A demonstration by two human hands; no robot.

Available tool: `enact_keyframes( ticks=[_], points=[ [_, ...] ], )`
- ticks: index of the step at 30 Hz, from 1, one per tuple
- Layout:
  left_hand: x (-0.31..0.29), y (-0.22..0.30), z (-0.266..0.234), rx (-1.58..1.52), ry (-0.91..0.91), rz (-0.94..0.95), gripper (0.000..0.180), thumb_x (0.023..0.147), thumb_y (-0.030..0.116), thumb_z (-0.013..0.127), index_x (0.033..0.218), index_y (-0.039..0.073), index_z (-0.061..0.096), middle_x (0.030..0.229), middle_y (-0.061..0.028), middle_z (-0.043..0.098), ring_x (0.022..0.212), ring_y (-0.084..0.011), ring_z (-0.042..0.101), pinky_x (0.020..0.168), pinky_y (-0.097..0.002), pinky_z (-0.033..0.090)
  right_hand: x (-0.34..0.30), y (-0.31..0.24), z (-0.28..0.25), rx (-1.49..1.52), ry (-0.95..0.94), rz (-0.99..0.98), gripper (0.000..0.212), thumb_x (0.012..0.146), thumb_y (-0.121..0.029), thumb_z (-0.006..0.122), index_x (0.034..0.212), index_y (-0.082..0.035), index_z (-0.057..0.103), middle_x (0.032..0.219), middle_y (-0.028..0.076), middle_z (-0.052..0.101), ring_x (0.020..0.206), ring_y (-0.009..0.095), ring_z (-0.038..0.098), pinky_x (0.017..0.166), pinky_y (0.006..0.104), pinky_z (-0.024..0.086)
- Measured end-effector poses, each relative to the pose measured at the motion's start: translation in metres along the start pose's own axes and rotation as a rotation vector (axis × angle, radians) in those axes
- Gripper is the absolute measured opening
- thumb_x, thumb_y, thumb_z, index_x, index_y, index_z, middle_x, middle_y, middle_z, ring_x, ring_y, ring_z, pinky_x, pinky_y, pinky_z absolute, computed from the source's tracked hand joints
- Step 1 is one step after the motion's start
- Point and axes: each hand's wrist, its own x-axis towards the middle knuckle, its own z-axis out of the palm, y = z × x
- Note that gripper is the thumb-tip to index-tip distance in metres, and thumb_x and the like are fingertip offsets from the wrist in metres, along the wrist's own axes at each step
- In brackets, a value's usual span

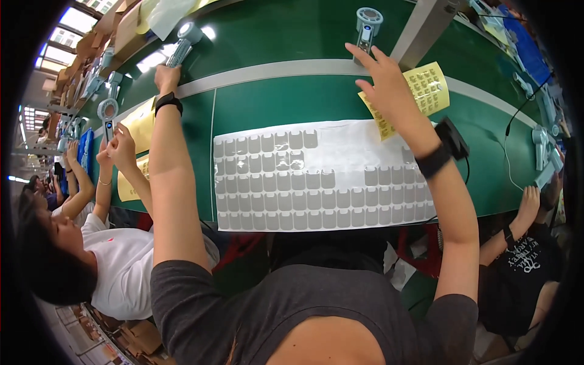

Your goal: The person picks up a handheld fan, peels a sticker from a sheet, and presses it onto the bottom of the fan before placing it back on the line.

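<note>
My left hand reaches far forward, its fingers closed around the lower end of a light-blue handheld fan. On the right, my right hand is stretched out with its fingers spread. Just past its fingertips a second light-blue handheld fan lies on the green conveyor belt; I cannot tell whether they touch. Beneath my right hand is a yellow sticker sheet with rows of small labels, its edges curling up. A large white sheet of grey, rounded-rectangle stickers covers the bench before me, with several stickers gone from its upper rows.
A metal post rises beyond my right hand, and a pale rail separates belt and bench. At left a co-worker holds a fan near yellow sheets. Another person's hand is at right, near a fan and cable.
</note>
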Motion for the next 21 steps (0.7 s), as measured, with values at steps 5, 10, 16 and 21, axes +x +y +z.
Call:
enact_keyframes(
  ticks=[5,10,16,21],
  points=[
    [-0.009,0.001,0.003,-0.016,0.083,0.183,0.044,0.072,0.043,0.072,0.082,0.0,0.067,0.098,-0.023,0.067,0.098,-0.035,0.063,0.088,-0.0407,0.047,-0.112,-0.034,-0.048,0.113,0.056,0.034,0.029,0.081,-0.004,0.062,0.109,-0.006,0.062,0.115,0.016,0.057,0.107,0.032,0.056,0.092,0.0379,0.044],
    [-0.055,0.059,-0.018,-0.185,0.35,0.363,0.047,0.075,0.043,0.071,0.092,-0.001,0.064,0.088,-0.0196,0.067,0.085,-0.0314,0.065,0.078,-0.0388,0.049,-0.173,-0.043,-0.033,0.158,0.009,0.211,0.025,0.079,-0.006,0.064,0.104,-0.006,0.064,0.114,0.014,0.057,0.106,0.031,0.054,0.092,0.0378,0.043],
    [-0.149,0.128,-0.084,-0.824,0.401,0.456,0.039,0.084,0.031,0.067,0.1,-0.002,0.055,0.087,-0.0169,0.067,0.079,-0.0235,0.066,0.073,-0.0309,0.051,-0.177,-0.054,-0.023,0.052,0.086,0.188,0.02,0.078,-0.007,0.066,0.098,-0.006,0.066,0.116,0.011,0.055,0.104,0.029,0.051,0.089,0.0364,0.043],
    [-0.252,0.155,-0.145,-1.434,0.207,0.567,0.031,0.092,0.02,0.061,0.105,-0.004,0.047,0.087,-0.0154,0.065,0.077,-0.0189,0.065,0.07,-0.0271,0.053,-0.176,-0.054,-0.022,0.163,0.112,0.203,0.016,0.077,-0.006,0.065,0.094,-0.006,0.065,0.115,0.011,0.056,0.103,0.029,0.052,0.089,0.0365,0.041]
  ],
)
